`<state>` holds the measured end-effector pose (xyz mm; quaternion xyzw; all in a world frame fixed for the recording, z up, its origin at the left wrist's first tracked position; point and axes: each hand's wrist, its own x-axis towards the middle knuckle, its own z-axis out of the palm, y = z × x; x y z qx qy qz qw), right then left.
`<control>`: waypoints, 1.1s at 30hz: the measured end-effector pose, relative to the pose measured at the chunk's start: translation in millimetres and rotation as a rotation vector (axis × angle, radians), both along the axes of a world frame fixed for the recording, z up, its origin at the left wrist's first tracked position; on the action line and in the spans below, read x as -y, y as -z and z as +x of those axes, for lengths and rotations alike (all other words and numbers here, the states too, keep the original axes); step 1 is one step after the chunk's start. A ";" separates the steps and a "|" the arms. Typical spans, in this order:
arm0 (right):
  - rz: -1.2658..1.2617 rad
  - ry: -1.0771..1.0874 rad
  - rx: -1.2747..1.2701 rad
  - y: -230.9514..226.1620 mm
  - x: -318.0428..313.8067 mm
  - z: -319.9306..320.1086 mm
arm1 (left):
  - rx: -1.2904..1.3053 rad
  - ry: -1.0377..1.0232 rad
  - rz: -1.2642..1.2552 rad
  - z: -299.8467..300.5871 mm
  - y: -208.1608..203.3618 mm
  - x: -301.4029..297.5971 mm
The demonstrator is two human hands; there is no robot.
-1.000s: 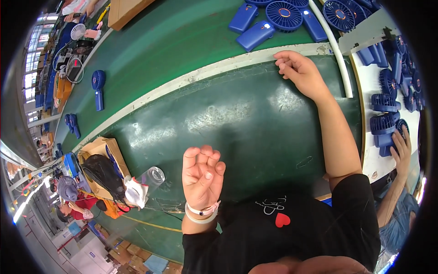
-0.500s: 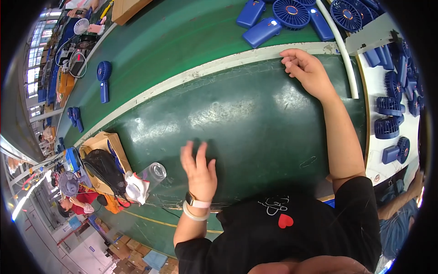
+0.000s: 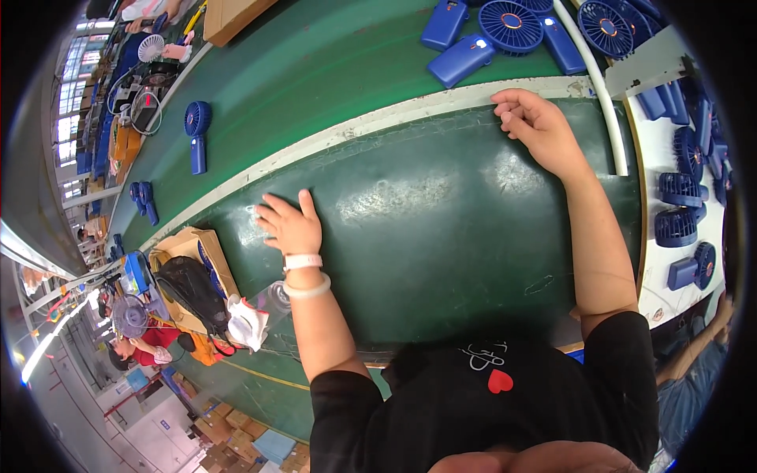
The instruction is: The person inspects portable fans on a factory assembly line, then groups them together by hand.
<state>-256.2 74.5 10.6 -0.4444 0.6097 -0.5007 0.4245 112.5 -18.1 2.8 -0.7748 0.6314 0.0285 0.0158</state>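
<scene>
My left hand (image 3: 292, 225) is open over the dark green worktop (image 3: 441, 260), fingers spread and nothing in it. Just above the wristband on that arm is a white bracelet. At the white strip (image 3: 371, 124) along the worktop's far edge, my right hand (image 3: 538, 130) rests with loosely bent fingers, thumb apart, and holds nothing. Beyond it, a blue handheld fan (image 3: 511, 27) and a blue flat-sided fan handle (image 3: 461, 61) lie on the green belt (image 3: 315, 79). Farther left, another blue handheld fan (image 3: 197, 135) lies alone on the belt.
Left of my left arm are a clear plastic cup (image 3: 277, 298), a white cloth-like item (image 3: 247, 323) and a carton (image 3: 217, 256) with a black bag (image 3: 189, 288). A white tube (image 3: 603, 102) stands right of my right hand. More blue fans (image 3: 676, 226) lie on a white surface.
My left hand has moved up and left, away from my body, across the worktop. My right hand keeps nearly the same place and pose. The whole view has shifted slightly.
</scene>
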 end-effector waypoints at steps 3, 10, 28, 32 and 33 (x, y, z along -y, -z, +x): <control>-0.015 -0.012 0.077 -2.9 2.4 2.2 | 0.002 0.081 -0.037 -11.5 -4.3 22.0; 0.047 -0.024 0.124 0.0 -1.0 -6.1 | -0.048 0.754 -0.069 -64.3 -26.7 -21.5; -0.005 -0.008 0.143 1.2 -0.1 -5.5 | -0.230 0.699 -0.514 -23.2 -41.9 -10.8; -0.067 -0.059 0.195 12.3 0.9 -7.5 | -0.150 0.799 -0.580 -73.0 -47.6 20.8; -0.058 -0.062 0.206 14.7 1.5 -8.6 | -0.138 0.819 -0.559 -86.0 -51.1 28.7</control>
